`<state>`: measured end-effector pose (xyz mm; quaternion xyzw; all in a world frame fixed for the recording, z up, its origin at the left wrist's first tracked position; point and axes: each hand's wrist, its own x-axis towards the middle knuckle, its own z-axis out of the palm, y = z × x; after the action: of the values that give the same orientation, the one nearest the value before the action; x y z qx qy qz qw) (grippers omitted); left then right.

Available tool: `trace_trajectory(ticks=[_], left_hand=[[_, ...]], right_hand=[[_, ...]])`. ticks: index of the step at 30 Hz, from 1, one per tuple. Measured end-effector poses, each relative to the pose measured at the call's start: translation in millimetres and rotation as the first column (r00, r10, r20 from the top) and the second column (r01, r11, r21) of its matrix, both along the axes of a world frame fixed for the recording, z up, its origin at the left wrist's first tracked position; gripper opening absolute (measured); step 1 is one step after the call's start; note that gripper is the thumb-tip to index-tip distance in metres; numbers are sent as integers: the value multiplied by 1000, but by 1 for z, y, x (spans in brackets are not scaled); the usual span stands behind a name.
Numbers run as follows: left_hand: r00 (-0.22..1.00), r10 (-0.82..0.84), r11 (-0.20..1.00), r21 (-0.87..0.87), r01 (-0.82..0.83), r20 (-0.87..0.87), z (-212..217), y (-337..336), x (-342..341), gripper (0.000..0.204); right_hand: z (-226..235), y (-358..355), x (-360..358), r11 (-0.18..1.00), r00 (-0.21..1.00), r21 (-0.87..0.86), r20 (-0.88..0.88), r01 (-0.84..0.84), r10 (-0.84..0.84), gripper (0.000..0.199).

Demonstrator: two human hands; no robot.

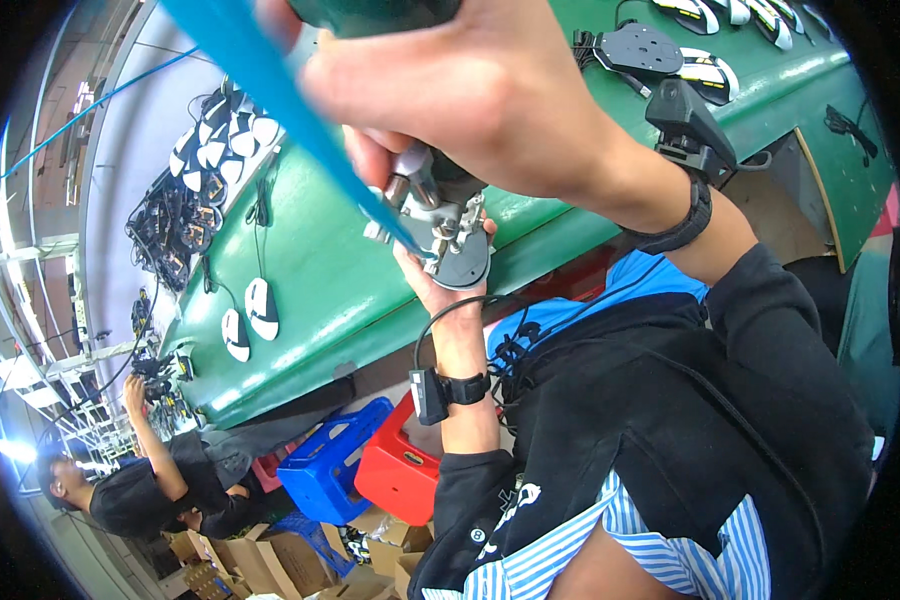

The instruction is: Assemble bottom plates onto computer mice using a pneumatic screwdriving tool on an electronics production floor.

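My right hand [450, 85] is wrapped round the dark green body of a power screwdriver [370, 14] at the top of the view. Its metal nose [420, 180] points down at a dark grey, rounded mouse base [462, 268]. A blue hose [300, 120], smeared by motion, runs across in front and ends beside the metal parts. From below, my left hand [432, 292] holds the mouse base, fingers curled round its edges. The screwdriver's metal fittings hide part of the base, so I cannot tell whether the tip touches it.
On the green table [320, 290] lie two white-and-black mice [260, 308], with a pile of shells [220, 140] and cabled parts [175, 225] beyond. More mouse parts [638, 48] lie far right. Blue [335, 470] and red stools [400, 470], cartons [280, 565] and another person [140, 495] are at lower left.
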<state>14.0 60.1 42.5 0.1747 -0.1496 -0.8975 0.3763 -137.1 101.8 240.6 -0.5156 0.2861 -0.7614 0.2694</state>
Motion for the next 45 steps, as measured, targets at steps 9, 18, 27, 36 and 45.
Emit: trace_trajectory(ticks=[9,18,27,36,45], left_hand=[[1000,-7,1000,-8,7,15,3,2,2,49],[999,4,1000,-18,-3,32,3,4,-7,44],[973,149,988,18,-155,174,-24,-7,19,54],[986,132,991,-40,-128,106,-6,4,7,53],[993,-70,991,-117,59,-96,-33,-14,12,61]], right_hand=[[-17,1,3,986,983,94,134,-140,127,16],[-28,-3,-7,988,983,35,107,-151,146,8],[-2,-6,9,999,992,23,124,32,-34,13],[35,6,8,1000,999,10,48,10,-11,7],[5,0,0,998,998,23,-32,54,-53,7]])
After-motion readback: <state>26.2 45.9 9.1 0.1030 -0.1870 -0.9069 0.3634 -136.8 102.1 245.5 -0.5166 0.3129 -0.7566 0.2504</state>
